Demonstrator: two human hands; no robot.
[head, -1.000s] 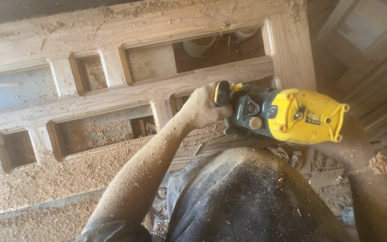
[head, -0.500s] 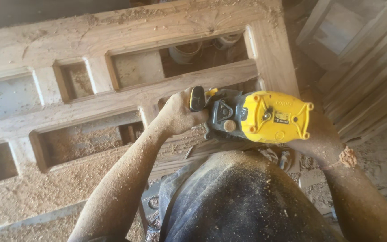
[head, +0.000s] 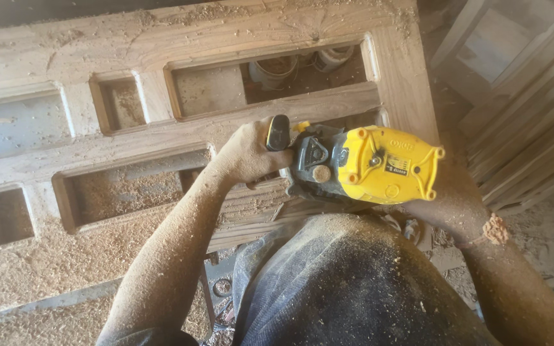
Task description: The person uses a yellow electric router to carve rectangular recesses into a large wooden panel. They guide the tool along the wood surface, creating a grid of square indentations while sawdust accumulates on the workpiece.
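Note:
A yellow and grey power tool point(head: 367, 165) sits on the near rail of a wooden door frame point(head: 193, 45) with several rectangular openings, all dusted with sawdust. My left hand point(head: 248, 154) grips the tool's black side handle on its left. My right hand point(head: 447, 192) holds the tool's right side and is mostly hidden behind the yellow housing. Both forearms are coated in sawdust.
Sawdust point(head: 59, 256) lies thick on the lower left. White buckets point(head: 277, 67) show through an upper opening. Stacked wooden slats and panels point(head: 527, 128) lean at the right. My dusty dark clothing point(head: 354, 282) fills the lower middle.
The view has shifted, so the tool and both hands sit a little further left in the picture than a second ago. The grip on the tool is unchanged.

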